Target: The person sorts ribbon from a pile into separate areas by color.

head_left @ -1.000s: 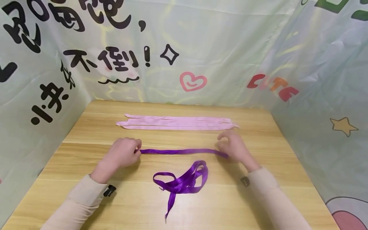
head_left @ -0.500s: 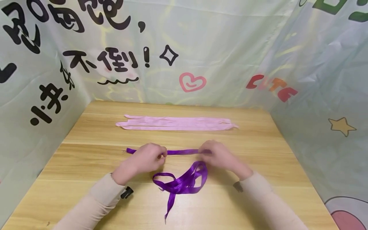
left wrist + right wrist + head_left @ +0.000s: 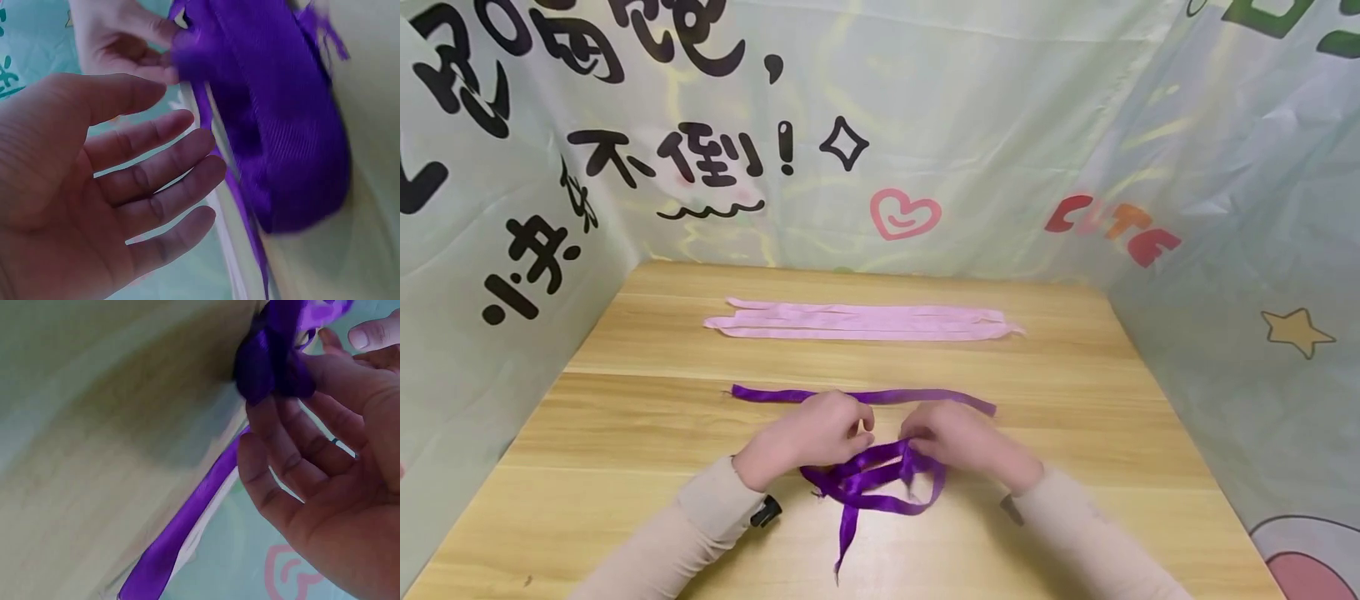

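The backdrop cloth [image 3: 925, 108] behind the wooden table [image 3: 625, 417] carried large black Chinese characters, among them "不倒!" [image 3: 700, 158], above the table's left far corner. Right of these stood a pink heart, then coloured letters reading "CUTE" [image 3: 1112, 227].

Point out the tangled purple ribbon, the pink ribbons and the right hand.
tangled purple ribbon [image 3: 865, 487]: head view, on the loops near the table's front.
pink ribbons [image 3: 861, 320]: head view, middle of the flat bundle.
right hand [image 3: 958, 437]: head view, back of the hand, pinching the ribbon.
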### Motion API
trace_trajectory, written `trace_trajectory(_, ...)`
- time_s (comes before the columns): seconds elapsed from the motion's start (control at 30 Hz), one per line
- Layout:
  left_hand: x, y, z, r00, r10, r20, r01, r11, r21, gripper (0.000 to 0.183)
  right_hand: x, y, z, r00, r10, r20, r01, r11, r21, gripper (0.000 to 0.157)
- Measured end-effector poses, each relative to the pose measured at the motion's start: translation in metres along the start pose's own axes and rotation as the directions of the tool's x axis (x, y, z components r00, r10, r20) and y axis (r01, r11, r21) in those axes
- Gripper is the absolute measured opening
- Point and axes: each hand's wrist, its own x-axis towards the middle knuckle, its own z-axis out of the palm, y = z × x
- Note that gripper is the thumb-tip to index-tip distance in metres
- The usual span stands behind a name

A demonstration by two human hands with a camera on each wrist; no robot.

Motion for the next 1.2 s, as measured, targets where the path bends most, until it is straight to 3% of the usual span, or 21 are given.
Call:
trace_trajectory(0.27, 0.006, 0.007, 0.018, 0.999, 0.04, 0.012, -0.04, 0.999, -0.013, 0.026, 0.002, -0.006, 0.007, 0.997, -0.036, -0.067, 0.038, 0.999, 0.026, 0.007)
trace_trajectory(0.47, 0.008, 0.005, 0.021, 0.989, 0.118, -0.094, -0.118, 0.993, -0.001, 0.023, 0.003, -0.008, 0.004, 0.996, 0.024, -0.085, -0.008, 0.983, 0.184, 0.006)
trace_trajectory(0.57, 0.008, 0.005, 0.017, 0.982, 0.114, -0.15, -0.118, 0.993, -0.02, 0.017, 0.003, -0.01, 0.0, 0.993, 0.04, -0.111, -0.013, 0.971, 0.239, 0.005)
trace_trajectory(0.73, 0.006, 0.007, 0.009, 0.982, 0.084, -0.169, -0.102, 0.99, -0.099, 0.011, 0.004, -0.014, -0.008, 0.985, 0.053, -0.164, -0.003, 0.956, 0.292, 0.012)
trace_trajectory(0.9, 0.004, 0.005, 0.005, 0.974, 0.052, -0.22, -0.091, 0.981, -0.172, 0.015, 0.003, -0.015, -0.013, 0.984, 0.061, -0.166, -0.004, 0.946, 0.324, 0.016)
trace_trajectory(1.2, -0.01, -0.011, -0.02, 0.967, -0.118, -0.226, 0.057, 0.964, -0.26, 0.017, -0.003, -0.007, -0.024, 0.977, 0.111, -0.184, -0.047, 0.944, 0.325, 0.023)
